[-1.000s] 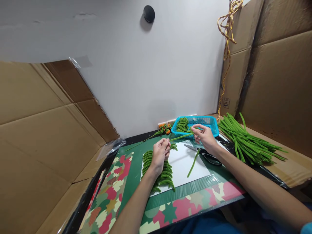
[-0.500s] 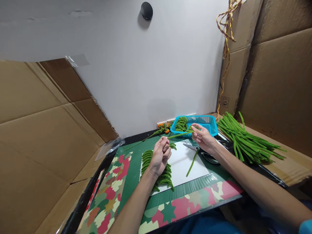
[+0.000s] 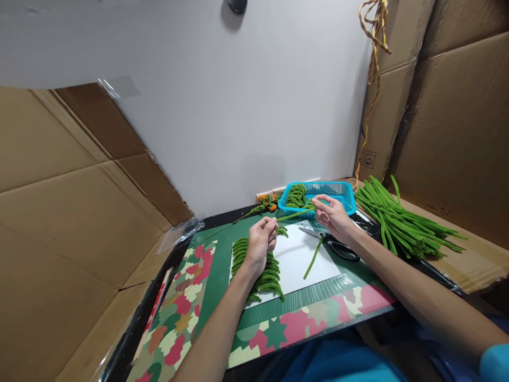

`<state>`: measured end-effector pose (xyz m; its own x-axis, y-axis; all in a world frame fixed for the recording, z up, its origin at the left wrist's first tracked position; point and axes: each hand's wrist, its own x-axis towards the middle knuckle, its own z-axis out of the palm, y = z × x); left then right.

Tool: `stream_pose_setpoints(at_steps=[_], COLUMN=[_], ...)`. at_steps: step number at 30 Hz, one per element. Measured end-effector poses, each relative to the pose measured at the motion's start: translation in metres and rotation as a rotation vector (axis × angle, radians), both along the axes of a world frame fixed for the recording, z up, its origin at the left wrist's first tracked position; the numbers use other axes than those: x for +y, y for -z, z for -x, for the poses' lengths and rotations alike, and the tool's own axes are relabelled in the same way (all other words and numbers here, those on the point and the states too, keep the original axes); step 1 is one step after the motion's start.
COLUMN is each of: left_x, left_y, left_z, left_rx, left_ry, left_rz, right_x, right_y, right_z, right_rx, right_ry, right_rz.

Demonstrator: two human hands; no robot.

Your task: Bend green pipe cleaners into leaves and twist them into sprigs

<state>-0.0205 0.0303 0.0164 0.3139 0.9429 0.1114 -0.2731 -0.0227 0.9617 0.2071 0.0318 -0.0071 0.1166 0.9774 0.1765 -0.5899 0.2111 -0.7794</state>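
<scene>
At the bottom centre of the frame, one green board (image 3: pixel 217 265) with a patterned border is seen, and on it one white sheet (image 3: pixel 324 265) is laid. Curved green pieces (image 3: pixel 270 281) are lined up at the sheet's left side; they are partly hidden by the left hand (image 3: pixel 259 245), so no exact number can be given. One loose green strip (image 3: pixel 312 262), almost straight, is left right of centre, its upper end beside one pair of scissors (image 3: pixel 345 250). Between the two hands, one thin green strip (image 3: pixel 295 214) is held up: one end is pinched in the left fingertips, the other between the thumb and fingers of the right hand (image 3: pixel 331 215). The hands are kept apart, joined only by the strip. Just beyond, one blue basket (image 3: pixel 348 187) is placed, with more curved pieces (image 3: pixel 296 195) heaped at its left; they overlap too much to be counted. Many pieces, then, are judged to be finished, while the held strip and the loose one are not curved. At the right of the frame, one large bundle of straight green strips (image 3: pixel 405 223) is left unshaped, uncountable, so much appears to remain. Farther back, one sprig with orange heads (image 3: pixel 267 201) is rested near the wall, and one twisted cord (image 3: pixel 374 63) is hung at upper right.
</scene>
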Motion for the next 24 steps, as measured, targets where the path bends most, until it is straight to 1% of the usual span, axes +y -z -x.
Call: stream_pose_setpoints(at_steps=[3,6,11,16,20,24], left_x=[0.0,-0.002,-0.005,-0.01,-0.013,-0.014], left_y=[0.004,0.005,0.006,0.006,0.006,0.007], left_z=[-0.002,-0.003,-0.006,-0.01,-0.011,-0.01], left_rx=[0.022,0.037,0.085,0.133,0.16,0.175], left_ry=[0.004,0.016,0.057,0.1,0.135,0.168], left_rz=[0.001,0.002,0.008,0.024,0.034,0.044], right_x=[-0.005,-0.008,-0.011,-0.011,-0.01,-0.01], right_y=[-0.003,-0.004,0.0,0.004,0.009,0.016], right_z=[0.002,0.005,0.014,0.024,0.028,0.027], right_rx=[-0.037,-0.065,-0.154,-0.269,-0.415,-0.631], right_ry=[-0.012,-0.028,-0.069,-0.076,-0.014,0.126], right_rz=[-0.01,-0.035,-0.065,-0.081,-0.142,-0.232])
